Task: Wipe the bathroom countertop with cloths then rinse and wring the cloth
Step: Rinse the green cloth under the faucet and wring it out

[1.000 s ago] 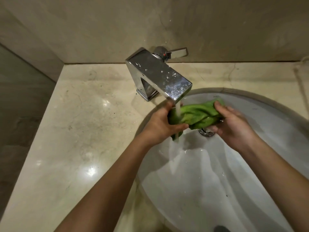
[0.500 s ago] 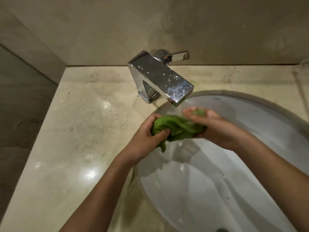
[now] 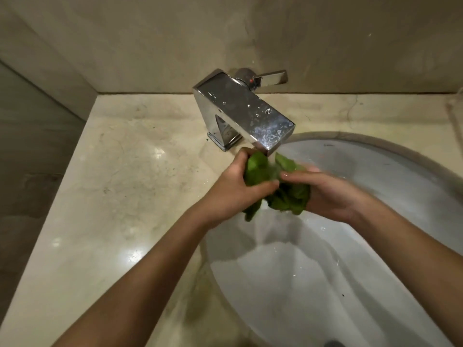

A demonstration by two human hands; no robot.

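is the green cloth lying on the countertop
No, the left hand and the right hand grip the green cloth over the sink basin, just under the faucet.

- A soft green cloth [image 3: 290, 196], crumpled into a twisted wad, hangs in the air over the white oval sink basin [image 3: 325, 284], just below the spout of the square chrome faucet [image 3: 245, 113].
- The left hand [image 3: 235, 189] grips its left end and the right hand [image 3: 333, 194] grips its right end. A loose corner dangles beneath the left hand.
- The glossy beige marble countertop [image 3: 112, 196], veined and dotted with a few dark specks, lies flat to the left of and behind the basin, reflecting small spots of light.
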